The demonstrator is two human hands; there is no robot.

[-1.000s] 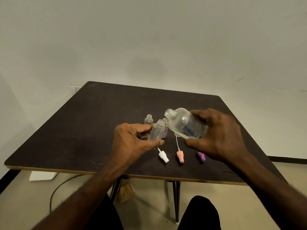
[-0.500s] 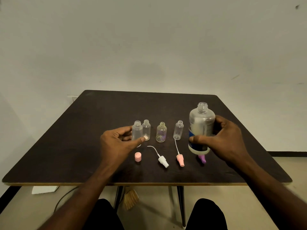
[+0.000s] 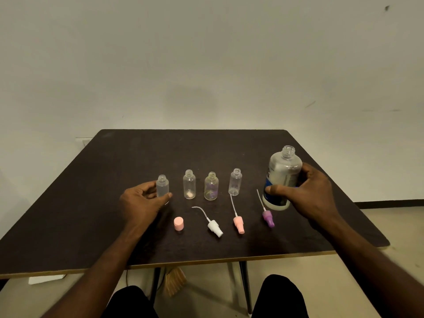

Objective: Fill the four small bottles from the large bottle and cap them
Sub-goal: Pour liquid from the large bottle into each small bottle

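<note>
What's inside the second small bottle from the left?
The second small bottle holds a pale pinkish bit at its bottom, possibly the cap seen through it. Liquid level can't be told through the clear plastic.

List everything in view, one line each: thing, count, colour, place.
small bottles: four, clear, uncapped, upright in a row mid-table
large bottle: one, clear with blue label, uncapped, upright at the right
round cap: one, pink, near the front left
spray caps: three, white, pink, purple, lying in front of the bottles
table: one, dark brown
broom: one, tan bristles, under the table
left hand: fingers round the leftmost small bottle
right hand: holds the large bottle
</note>
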